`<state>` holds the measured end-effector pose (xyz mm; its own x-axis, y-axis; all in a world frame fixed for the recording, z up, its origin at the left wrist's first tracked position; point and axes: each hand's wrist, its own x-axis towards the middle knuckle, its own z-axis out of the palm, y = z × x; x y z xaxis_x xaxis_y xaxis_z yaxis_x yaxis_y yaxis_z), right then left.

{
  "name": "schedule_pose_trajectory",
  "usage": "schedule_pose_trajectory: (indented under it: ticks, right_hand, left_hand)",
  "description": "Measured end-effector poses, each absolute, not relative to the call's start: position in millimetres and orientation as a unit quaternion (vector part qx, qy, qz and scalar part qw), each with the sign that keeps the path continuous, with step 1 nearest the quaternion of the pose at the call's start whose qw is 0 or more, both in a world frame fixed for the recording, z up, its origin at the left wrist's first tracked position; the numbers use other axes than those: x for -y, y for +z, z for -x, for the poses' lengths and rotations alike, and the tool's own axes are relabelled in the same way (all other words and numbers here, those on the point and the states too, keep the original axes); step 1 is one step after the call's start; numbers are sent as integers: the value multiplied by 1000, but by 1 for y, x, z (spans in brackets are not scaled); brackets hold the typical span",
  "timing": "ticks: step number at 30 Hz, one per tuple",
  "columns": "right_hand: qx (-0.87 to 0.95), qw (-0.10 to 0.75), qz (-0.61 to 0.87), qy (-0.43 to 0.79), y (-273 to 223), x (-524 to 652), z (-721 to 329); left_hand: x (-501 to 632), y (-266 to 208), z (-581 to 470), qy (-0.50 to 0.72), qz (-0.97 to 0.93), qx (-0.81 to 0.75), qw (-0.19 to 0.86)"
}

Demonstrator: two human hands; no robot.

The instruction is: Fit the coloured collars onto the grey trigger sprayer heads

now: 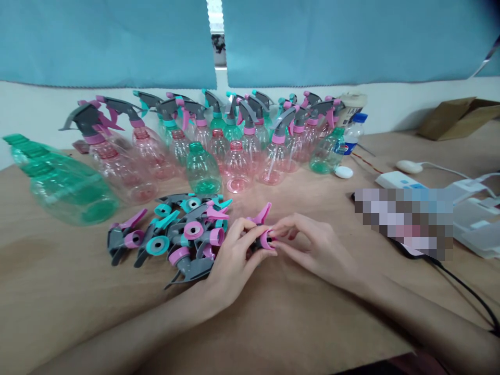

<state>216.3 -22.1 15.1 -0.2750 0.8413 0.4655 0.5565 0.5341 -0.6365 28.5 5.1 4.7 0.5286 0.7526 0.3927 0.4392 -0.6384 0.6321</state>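
A grey trigger sprayer head with a pink collar and a pink trigger is in my left hand, whose fingers wrap round its body. The collar faces right. At its open end are the thumb and fingertips of my right hand, pinched together against the collar. Whether a small part sits between those fingertips, I cannot make out. Just left of my left hand lies a pile of loose sprayer heads, grey with pink or teal collars and triggers.
Pink and green clear bottles, several with sprayer heads fitted, stand in rows at the back. Green bottles are at the left. To the right are a phone, a white power strip, cables, a Pepsi bottle and a cardboard box.
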Motion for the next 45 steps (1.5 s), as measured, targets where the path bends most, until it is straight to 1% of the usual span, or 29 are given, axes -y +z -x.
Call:
schedule_pose_trajectory:
  ticks: [4, 6, 11, 14, 21, 25, 31, 35, 39, 43, 45]
  right_hand:
    - [755, 437, 462, 162, 15, 26, -213]
    - [747, 445, 461, 176, 14, 27, -212]
    - [733, 441, 462, 235, 9, 26, -207]
    - [729, 439, 464, 245, 7, 27, -205]
    - [745, 440, 452, 217, 12, 27, -206]
    - [733, 467, 455, 194, 15, 26, -210]
    - [746, 410, 461, 250, 6, 24, -206]
    - [731, 430, 463, 259, 4, 23, -206]
    - [715, 451, 492, 207, 8, 16, -216]
    - [658, 479, 572, 105, 12, 1, -234]
    - [634, 504, 584, 53, 9, -9, -243]
  left_hand:
    - [-4, 4, -27, 356, -840, -352, 209]
    - [-3, 3, -26, 359, -842, -352, 197]
    - [-4, 2, -26, 364, -849, -343, 172]
    - [-4, 2, -26, 363, -852, -337, 167]
    - [-1, 0, -26, 353, -855, -332, 185]
    - [-1, 3, -27, 346, -844, -349, 215]
    - [-3, 6, -26, 361, -834, -358, 216]
    - [-2, 4, -27, 381, -825, -357, 213]
    - [-1, 2, -27, 386, -828, -352, 205]
    - [1, 2, -26, 386, -840, -337, 179]
    - [2, 1, -26, 381, -852, -319, 163]
